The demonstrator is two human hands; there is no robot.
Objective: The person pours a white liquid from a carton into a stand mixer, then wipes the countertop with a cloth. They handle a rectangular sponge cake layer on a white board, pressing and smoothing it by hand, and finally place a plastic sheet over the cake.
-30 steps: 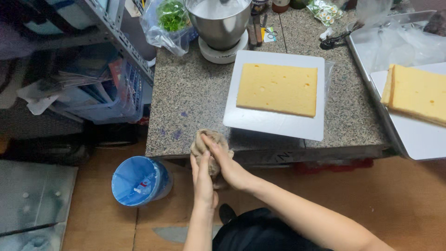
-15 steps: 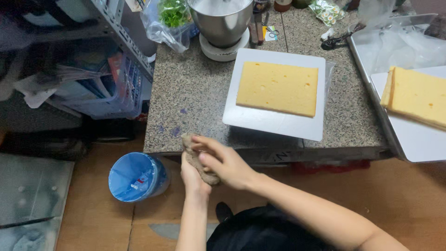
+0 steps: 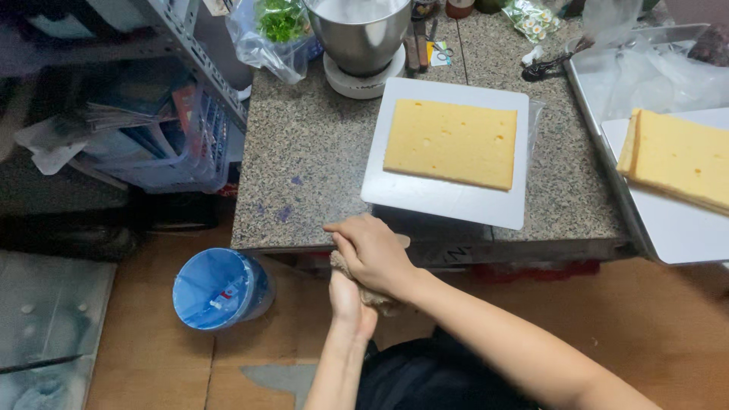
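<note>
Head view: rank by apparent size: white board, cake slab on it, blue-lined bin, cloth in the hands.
1. white board
2. cake slab
3. blue-lined bin, though it sits lower, farther from the camera
4. cloth, mostly hidden by the right hand and left hand

A speckled grey granite tabletop carries a flat white rectangular board bearing a yellow rectangular sponge cake sheet. Behind the board stands a steel mixing bowl on a white round base, with a clear plastic bag of green herbs at its left. At the right edge sits a metal baking tray. Below, a blue-lined round bin stands on the wooden floor.
</note>
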